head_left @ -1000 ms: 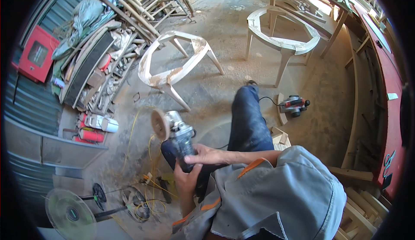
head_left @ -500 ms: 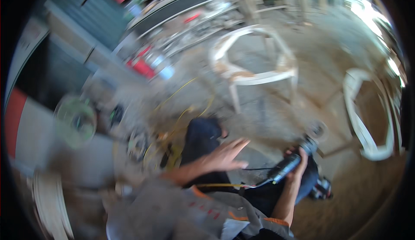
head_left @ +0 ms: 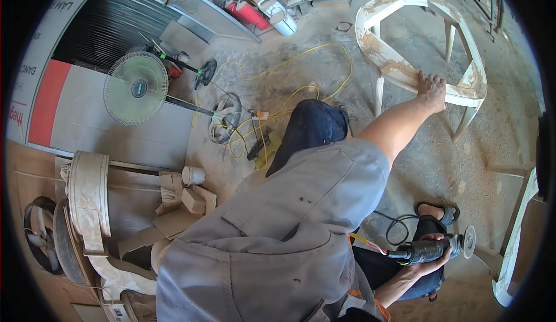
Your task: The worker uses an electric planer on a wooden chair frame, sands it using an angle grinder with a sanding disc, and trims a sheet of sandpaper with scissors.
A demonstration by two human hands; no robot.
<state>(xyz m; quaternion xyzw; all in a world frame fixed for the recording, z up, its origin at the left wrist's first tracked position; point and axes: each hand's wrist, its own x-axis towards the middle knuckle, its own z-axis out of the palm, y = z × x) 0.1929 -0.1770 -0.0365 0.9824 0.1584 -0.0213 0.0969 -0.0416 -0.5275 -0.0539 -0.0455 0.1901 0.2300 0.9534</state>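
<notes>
My left arm stretches out to a white wooden chair frame (head_left: 399, 74) with brown patches, which stands on its legs. My left hand (head_left: 432, 93) closes over the near rail of its seat ring. At the lower right, my right hand (head_left: 425, 270) grips an angle grinder (head_left: 425, 251) round its dark body. The grinder's round disc (head_left: 469, 242) points to the right, apart from the chair frame. A dark cord (head_left: 397, 229) lies in a loop beside the grinder.
A second pale frame (head_left: 515, 241) stands at the right edge. On the left are a standing fan (head_left: 136, 88), tangled yellow cable (head_left: 284, 110) on the floor, and curved wooden parts (head_left: 90, 200). A red container (head_left: 246, 13) and a white bucket (head_left: 283, 23) stand farther back.
My left hand has gone from open in the air to holding the chair frame's rail. The view has turned left; the grinder stays in my right hand, lower in the picture.
</notes>
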